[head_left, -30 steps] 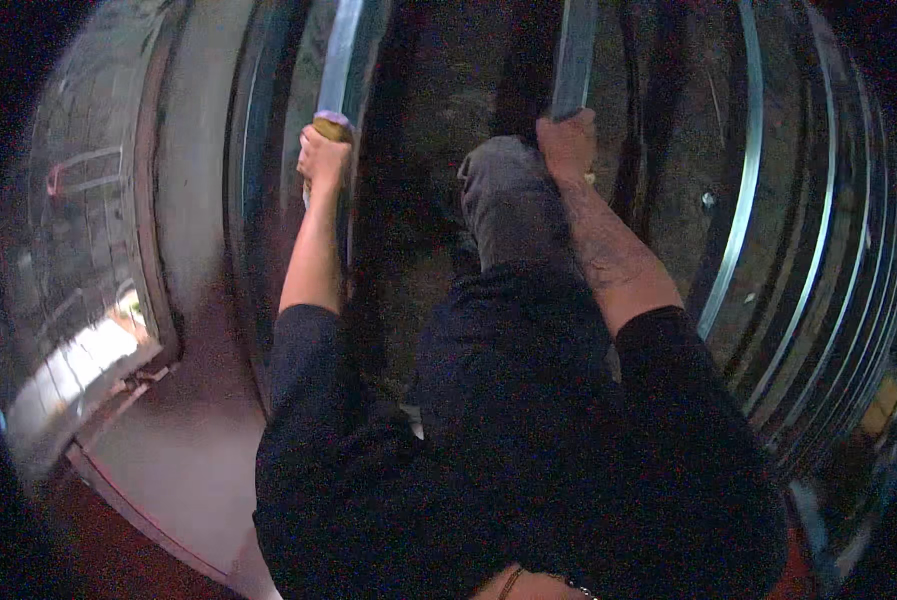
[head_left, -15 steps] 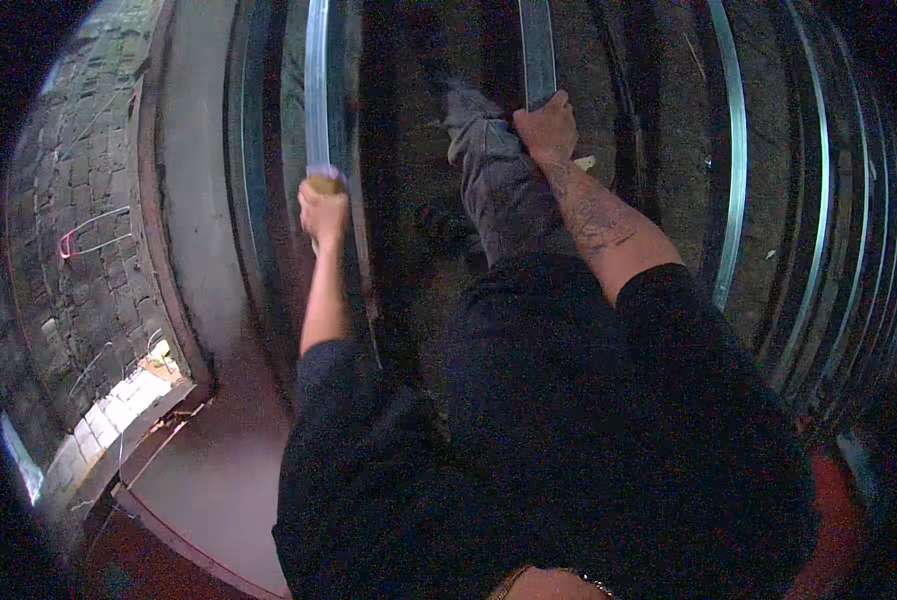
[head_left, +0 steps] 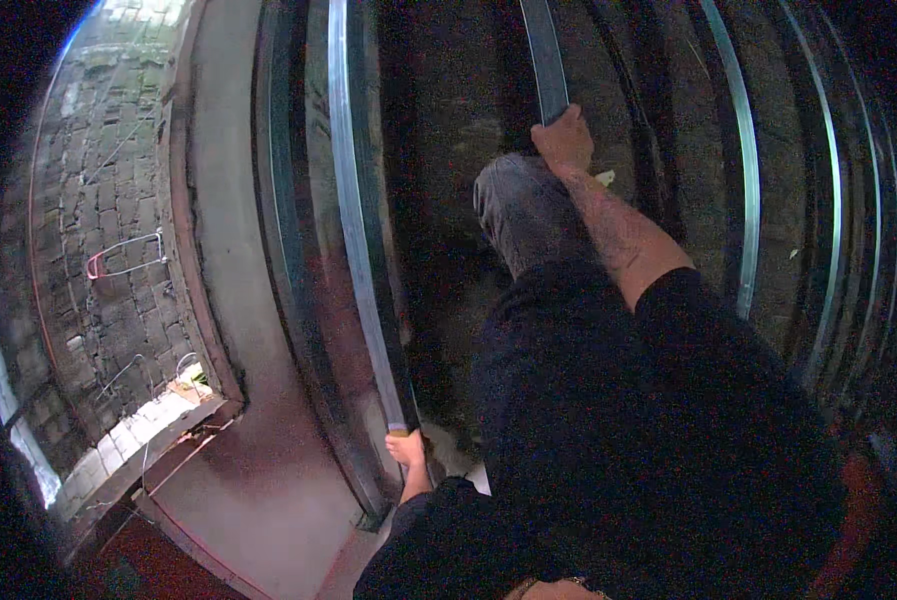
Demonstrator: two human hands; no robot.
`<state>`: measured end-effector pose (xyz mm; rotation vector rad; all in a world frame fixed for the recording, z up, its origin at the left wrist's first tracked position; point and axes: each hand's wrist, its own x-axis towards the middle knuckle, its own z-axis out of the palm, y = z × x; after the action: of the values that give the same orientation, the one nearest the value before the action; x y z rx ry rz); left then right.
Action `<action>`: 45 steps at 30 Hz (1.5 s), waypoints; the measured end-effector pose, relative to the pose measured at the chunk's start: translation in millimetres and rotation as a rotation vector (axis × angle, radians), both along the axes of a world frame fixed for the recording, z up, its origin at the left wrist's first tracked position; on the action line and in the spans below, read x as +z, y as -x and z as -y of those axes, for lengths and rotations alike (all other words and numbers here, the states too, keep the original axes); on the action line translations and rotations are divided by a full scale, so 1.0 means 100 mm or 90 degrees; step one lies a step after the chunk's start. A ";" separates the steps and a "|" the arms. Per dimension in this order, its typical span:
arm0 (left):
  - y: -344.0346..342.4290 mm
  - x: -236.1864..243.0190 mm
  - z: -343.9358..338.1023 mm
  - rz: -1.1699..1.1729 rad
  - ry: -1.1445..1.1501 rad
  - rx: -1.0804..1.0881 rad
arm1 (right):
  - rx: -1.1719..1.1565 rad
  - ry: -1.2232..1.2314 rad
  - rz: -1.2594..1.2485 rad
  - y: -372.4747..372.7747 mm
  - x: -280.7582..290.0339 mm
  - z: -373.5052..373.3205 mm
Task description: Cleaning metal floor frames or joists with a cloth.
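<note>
Left hand [head_left: 409, 450] clasps a yellowish object [head_left: 398, 433] low; right hand [head_left: 565, 143] reaches forward.

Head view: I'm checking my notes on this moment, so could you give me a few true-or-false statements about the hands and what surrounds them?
1. The right hand is at a metal bar. True.
2. The left hand sits higher in the picture than the right. False: it sits well below it.
3. Both hands are at the same bar. False: the left hand is at a separate metal strip, further left.
4. A brick wall shows at the left of the view. True.
5. The dark sleeves cover both forearms to the wrists. False: bare forearm shows on both arms.
</note>
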<state>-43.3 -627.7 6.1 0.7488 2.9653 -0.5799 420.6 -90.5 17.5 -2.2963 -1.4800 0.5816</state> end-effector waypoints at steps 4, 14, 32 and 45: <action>-0.12 -0.01 -1.10 0.143 -0.174 -0.146 | -0.121 0.014 -0.025 -0.08 -0.16 -0.07; -0.91 -0.10 -5.59 0.090 -0.299 -0.345 | -0.152 0.033 -0.045 0.00 -0.11 -0.12; -0.60 -0.21 -4.37 0.034 -0.311 -0.432 | -0.150 0.041 -0.131 -0.04 0.10 -0.12; 0.14 0.10 -0.57 0.187 -0.121 -0.094 | -0.128 0.021 -0.078 0.06 0.09 -0.08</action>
<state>-57.7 -571.0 16.2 0.9795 2.7319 -0.1722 414.7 -82.8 26.4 -2.3527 -1.1760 0.6783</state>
